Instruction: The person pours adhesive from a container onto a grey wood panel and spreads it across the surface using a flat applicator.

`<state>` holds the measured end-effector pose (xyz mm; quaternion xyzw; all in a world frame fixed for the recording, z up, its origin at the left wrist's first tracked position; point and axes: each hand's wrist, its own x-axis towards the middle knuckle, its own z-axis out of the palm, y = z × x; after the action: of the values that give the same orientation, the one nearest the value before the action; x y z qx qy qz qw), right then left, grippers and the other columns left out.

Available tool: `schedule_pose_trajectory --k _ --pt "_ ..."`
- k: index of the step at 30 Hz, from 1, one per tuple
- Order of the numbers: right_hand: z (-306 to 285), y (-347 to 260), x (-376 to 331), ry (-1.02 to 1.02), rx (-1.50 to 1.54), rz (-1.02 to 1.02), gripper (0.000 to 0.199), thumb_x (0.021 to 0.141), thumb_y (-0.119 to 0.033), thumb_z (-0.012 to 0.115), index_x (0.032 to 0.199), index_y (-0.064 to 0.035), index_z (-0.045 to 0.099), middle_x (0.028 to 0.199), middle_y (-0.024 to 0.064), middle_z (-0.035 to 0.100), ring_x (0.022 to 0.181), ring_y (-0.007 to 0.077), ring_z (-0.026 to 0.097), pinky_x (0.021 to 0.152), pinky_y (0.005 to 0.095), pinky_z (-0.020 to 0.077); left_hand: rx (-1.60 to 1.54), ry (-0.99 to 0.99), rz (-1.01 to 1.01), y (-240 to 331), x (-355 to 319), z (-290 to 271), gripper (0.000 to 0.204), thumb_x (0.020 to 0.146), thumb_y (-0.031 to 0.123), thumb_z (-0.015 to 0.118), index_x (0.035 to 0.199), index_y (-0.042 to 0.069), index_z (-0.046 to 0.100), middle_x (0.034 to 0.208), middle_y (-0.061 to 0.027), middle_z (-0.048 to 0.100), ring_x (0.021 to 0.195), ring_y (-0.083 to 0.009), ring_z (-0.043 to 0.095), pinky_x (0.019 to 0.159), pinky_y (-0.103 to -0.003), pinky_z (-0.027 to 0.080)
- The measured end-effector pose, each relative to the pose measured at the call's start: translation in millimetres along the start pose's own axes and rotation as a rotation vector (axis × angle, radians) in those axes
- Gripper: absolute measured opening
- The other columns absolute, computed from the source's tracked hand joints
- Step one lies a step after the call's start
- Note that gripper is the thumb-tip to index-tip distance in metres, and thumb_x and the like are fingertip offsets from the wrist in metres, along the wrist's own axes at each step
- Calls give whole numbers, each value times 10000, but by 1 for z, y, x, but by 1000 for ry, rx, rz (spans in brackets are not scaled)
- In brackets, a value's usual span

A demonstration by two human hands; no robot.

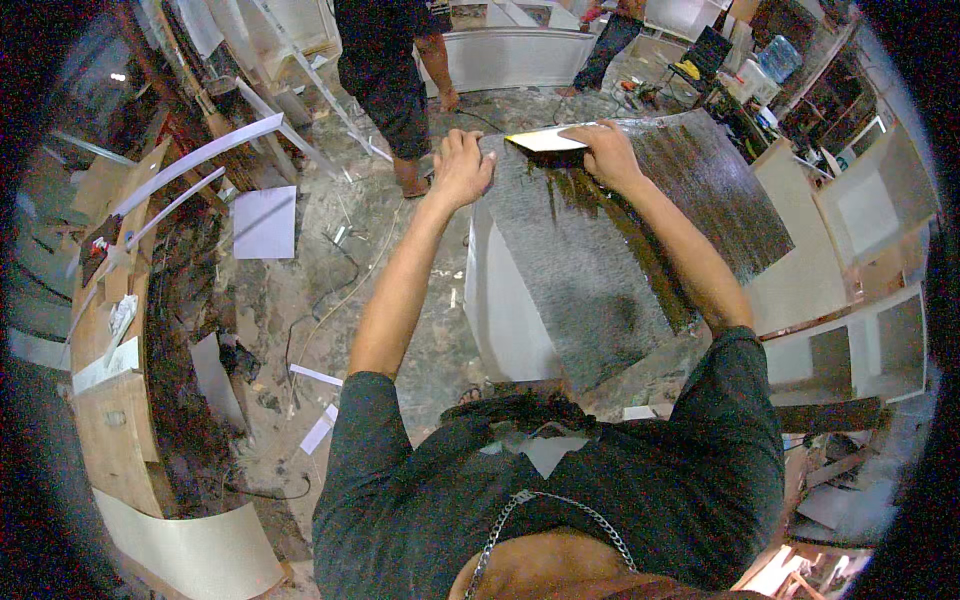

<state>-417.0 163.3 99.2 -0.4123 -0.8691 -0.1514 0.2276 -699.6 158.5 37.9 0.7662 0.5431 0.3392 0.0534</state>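
Note:
A large grey sheet (pixel 560 260) lies before me, with a dark wet coating smeared in streaks along its middle and right part. My right hand (pixel 610 158) is closed on a flat white spreader board (pixel 550 139) with a yellow strip at its far left end. The board is tilted over the wet band near the sheet's far edge. At the sheet's far left corner, my left hand (pixel 463 170) grips the edge, its thumb toward the top face and its other fingers partly hidden. A white panel (pixel 507 310) shows below the sheet's left side.
A person (pixel 385 80) in dark clothes stands beyond my left hand; another person's legs (pixel 605 55) show farther back. A cluttered wooden bench (pixel 110 420) runs along the left. A white square board (pixel 264 222), cords and offcuts lie on the floor. Pale panels (pixel 880 340) lean at right.

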Motion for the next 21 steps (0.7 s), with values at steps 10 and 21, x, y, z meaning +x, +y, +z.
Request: schedule_pose_trajectory --k 10,21 --pt "-51 -49 -46 5 70 -15 476 693 11 549 1128 -143 666 1103 114 677 1036 285 630 1016 479 397 0 -11 -15 -1 4 1 497 897 331 558 1289 38 470 1246 -205 441 1195 -389 417 957 -580 366" --pt "-126 -100 -69 -69 185 -132 452 699 -47 566 1127 -153 666 1088 62 685 1015 260 631 951 457 440 -20 -31 -32 3 1 -6 494 894 318 556 1278 18 476 1251 -206 437 1217 -389 408 974 -596 349"
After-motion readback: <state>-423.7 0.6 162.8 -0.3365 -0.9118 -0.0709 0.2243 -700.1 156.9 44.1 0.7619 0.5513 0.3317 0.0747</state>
